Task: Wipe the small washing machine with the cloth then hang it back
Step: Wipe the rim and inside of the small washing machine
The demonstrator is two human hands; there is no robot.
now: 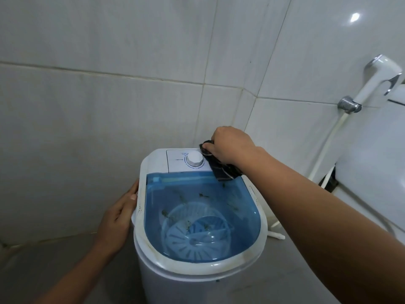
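Both forearms reach in. Left hand (pixel 119 212), fingers flat, braces washing machine (pixel 197 216) rim to steady it. Right hand (pixel 230 144) fisted around dark cloth (pixel 221 168), pressing it beside dial (pixel 194 160), wiping control panel.

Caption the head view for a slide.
Right hand wipes washing machine control panel with dark cloth; left hand steadies it.

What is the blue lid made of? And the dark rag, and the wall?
The lid looks like see-through blue plastic: the white basket shows through it. The rag seems soft woven cloth, dark with thin pale stripes; it folds and droops under the right hand. The wall looks like glossy ceramic tile, with grout lines and a lamp's reflection.
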